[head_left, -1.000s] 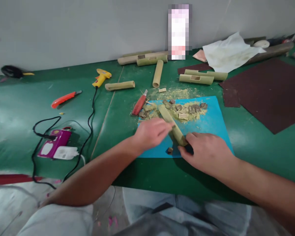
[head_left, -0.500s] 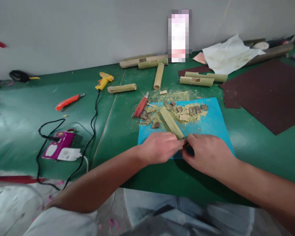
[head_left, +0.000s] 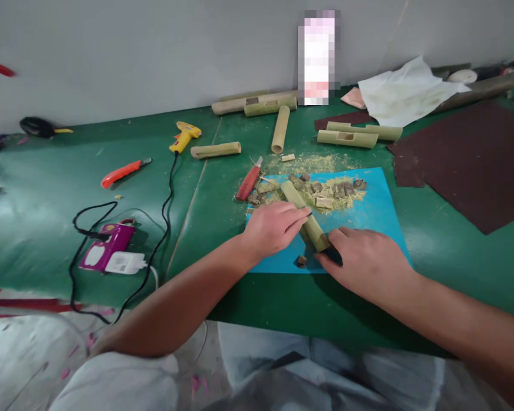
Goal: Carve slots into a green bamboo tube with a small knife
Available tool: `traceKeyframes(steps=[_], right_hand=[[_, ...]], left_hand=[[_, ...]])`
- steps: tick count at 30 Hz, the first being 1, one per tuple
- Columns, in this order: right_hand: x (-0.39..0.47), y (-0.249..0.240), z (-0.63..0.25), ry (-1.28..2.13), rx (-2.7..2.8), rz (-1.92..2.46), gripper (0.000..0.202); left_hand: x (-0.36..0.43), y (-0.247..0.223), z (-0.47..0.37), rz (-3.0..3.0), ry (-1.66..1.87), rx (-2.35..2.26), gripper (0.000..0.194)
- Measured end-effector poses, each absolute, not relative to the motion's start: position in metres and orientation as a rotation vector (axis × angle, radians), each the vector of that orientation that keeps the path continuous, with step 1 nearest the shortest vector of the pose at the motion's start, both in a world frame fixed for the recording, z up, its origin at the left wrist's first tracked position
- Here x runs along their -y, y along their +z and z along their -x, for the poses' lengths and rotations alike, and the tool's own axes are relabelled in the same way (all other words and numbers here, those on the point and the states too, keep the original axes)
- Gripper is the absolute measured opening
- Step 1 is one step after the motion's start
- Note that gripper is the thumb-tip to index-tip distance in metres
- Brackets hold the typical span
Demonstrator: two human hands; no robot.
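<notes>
A pale green bamboo tube (head_left: 313, 230) lies slantwise over a blue sheet (head_left: 381, 228). Around its near end curl the fingers of my right hand (head_left: 368, 254), with the dark tube end partly hidden by them. My left hand (head_left: 274, 228) rests across the tube's middle, thumb and fingers closed; a dark bit shows at the fingertips, too small to name. Just left of the tube's near end sits a small cut bamboo piece (head_left: 301, 261). Brown bamboo chips (head_left: 342, 189) and shavings are heaped beyond the hands, beside a red-handled knife (head_left: 249, 181).
On the green table (head_left: 223, 217) are a yellow glue gun (head_left: 184, 137), an orange cutter (head_left: 122, 173) and a purple power strip (head_left: 107, 245) with cords. Notched bamboo tubes (head_left: 346, 138) lie further back. Dark brown sheets (head_left: 475, 165) and white paper (head_left: 406, 94) are at right.
My left hand has moved away from the tube's near end, up to its middle. A small cut piece now shows on the blue sheet near that end. My right hand stays at the near end.
</notes>
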State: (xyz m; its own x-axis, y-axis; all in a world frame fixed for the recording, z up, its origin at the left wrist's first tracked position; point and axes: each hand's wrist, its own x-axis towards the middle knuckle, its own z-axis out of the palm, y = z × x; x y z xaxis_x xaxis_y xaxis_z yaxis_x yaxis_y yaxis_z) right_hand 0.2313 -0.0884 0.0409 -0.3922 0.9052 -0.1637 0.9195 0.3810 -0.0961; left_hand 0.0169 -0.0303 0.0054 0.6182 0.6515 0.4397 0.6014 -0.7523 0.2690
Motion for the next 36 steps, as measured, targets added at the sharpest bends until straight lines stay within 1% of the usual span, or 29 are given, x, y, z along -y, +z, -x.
traceKeyframes(steps=[6,8,12,14,17,18,20,23,24,25,28,29,30,33,34,36], right_hand=[[0.088,0.036,-0.233,-0.294,-2.548,-1.698,0.020],[0.088,0.036,-0.232,-0.301,-2.548,-1.709,0.022],[0.088,0.037,-0.231,-0.284,-2.520,-1.743,0.026],[0.088,0.038,-0.231,-0.297,-2.513,-1.740,0.024],[0.088,0.039,-0.233,-0.324,-2.524,-1.722,0.019],[0.088,0.038,-0.233,-0.324,-2.527,-1.727,0.019],[0.087,0.038,-0.233,-0.311,-2.525,-1.753,0.021],[0.086,0.037,-0.231,-0.300,-2.508,-1.780,0.027],[0.086,0.038,-0.231,-0.303,-2.506,-1.780,0.027],[0.086,0.038,-0.231,-0.311,-2.505,-1.777,0.026],[0.086,0.039,-0.231,-0.341,-2.501,-1.772,0.021],[0.086,0.040,-0.231,-0.347,-2.502,-1.769,0.020],[0.086,0.040,-0.231,-0.346,-2.502,-1.773,0.021],[0.087,0.041,-0.232,-0.328,-2.498,-1.785,0.024],[0.087,0.041,-0.231,-0.322,-2.495,-1.785,0.024],[0.087,0.040,-0.231,-0.327,-2.487,-1.778,0.023]], left_hand=[[0.045,0.011,-0.022,-2.818,0.660,-0.641,0.038],[0.036,0.009,-0.017,-2.806,0.672,-0.721,0.037],[0.021,0.007,-0.009,-2.674,0.811,-1.170,0.035],[0.027,0.008,-0.012,-2.714,0.777,-1.083,0.036],[0.041,0.009,-0.021,-2.807,0.666,-0.704,0.040],[0.042,0.008,-0.023,-2.807,0.653,-0.656,0.040],[0.038,0.005,-0.023,-2.777,0.693,-0.767,0.038],[0.026,0.002,-0.020,-2.693,0.829,-1.098,0.035],[0.025,0.002,-0.019,-2.688,0.845,-1.122,0.035],[0.025,0.002,-0.018,-2.703,0.827,-1.071,0.035],[0.031,0.005,-0.018,-2.765,0.674,-0.733,0.036],[0.030,0.005,-0.017,-2.767,0.654,-0.698,0.036],[0.028,0.006,-0.017,-2.757,0.672,-0.746,0.036],[0.019,0.006,-0.014,-2.669,0.828,-1.130,0.036],[0.018,0.006,-0.013,-2.655,0.851,-1.176,0.036],[0.020,0.007,-0.013,-2.699,0.790,-1.035,0.036]])
